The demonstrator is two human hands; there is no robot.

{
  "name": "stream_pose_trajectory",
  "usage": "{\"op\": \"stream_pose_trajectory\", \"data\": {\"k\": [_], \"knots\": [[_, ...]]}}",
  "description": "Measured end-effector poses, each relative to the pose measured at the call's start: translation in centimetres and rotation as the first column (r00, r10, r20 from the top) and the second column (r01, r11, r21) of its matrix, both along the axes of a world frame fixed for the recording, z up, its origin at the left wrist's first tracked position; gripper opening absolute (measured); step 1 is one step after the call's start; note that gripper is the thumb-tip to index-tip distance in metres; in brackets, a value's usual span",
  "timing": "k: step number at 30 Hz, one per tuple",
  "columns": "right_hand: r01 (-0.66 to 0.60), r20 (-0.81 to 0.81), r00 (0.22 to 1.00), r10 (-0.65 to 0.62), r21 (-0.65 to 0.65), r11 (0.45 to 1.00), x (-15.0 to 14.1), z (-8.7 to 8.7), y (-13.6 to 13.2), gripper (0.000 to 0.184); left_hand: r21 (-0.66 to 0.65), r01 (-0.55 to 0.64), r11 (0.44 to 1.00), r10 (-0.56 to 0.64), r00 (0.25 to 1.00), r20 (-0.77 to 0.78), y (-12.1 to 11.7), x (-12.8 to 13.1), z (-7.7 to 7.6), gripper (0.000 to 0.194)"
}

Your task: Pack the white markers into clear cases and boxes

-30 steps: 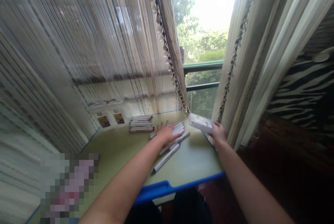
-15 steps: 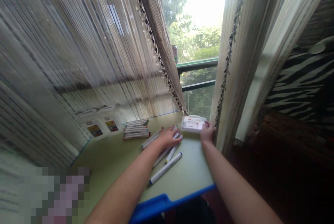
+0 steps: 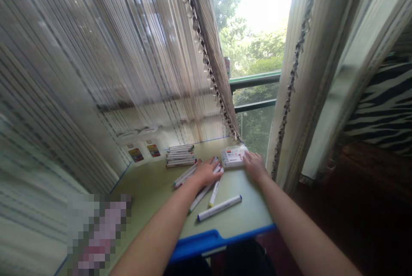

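A blue-ended marker [image 3: 219,208] lies near the blue desk edge [image 3: 199,241]. The left hand [image 3: 206,174], fingers apart, rests on loose markers [image 3: 215,193]. The right hand [image 3: 255,166] touches a clear case [image 3: 233,158] farther back; I can't tell if it grips.

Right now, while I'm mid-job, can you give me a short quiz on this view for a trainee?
1. What lies under the fingers of the left hand?
2. True or false: the right hand touches the labelled case.
3. Fill in: the marker nearest the table's blue front edge, the lone marker, has ___ ends.

Key:
1. Loose markers.
2. True.
3. Blue.
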State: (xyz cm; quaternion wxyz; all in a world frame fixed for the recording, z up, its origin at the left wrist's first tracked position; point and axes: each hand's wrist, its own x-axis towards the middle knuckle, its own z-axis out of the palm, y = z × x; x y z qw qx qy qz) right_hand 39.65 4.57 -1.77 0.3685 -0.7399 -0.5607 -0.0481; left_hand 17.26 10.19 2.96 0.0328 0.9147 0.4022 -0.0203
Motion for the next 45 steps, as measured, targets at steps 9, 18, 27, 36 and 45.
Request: {"op": "stream_pose_trajectory", "data": {"k": [9,18,27,36,45], "knots": [[-0.594,-0.044,0.804,0.593,-0.114,0.796,-7.8,2.4,-12.0,0.044,0.05,-0.057,0.997,0.057,0.998,-0.012,-0.6,-1.2,0.0,0.065],[-0.423,0.022,0.895,0.445,-0.269,0.865,-8.1,2.2,-13.8,0.031,0.1,-0.254,0.962,0.249,0.967,0.061,-0.9,-2.5,-0.8,0.061],[-0.259,0.009,0.962,0.274,-0.295,0.92,-7.7,0.8,-14.2,0.032,0.162,-0.41,0.898,0.376,0.904,0.204,-3.1,-4.1,-0.8,0.052],[-0.17,-0.024,0.985,0.17,-0.294,0.941,-15.6,2.1,-10.2,0.049,0.041,-0.515,0.856,0.503,0.85,0.156,-1.2,-9.1,1.2,0.066],[-0.271,-0.087,0.963,0.257,-0.32,0.908,-16.7,0.0,-4.8,0.071,-0.076,-0.363,0.929,0.366,0.929,0.044,-4.4,-12.8,0.9,0.062]]}}
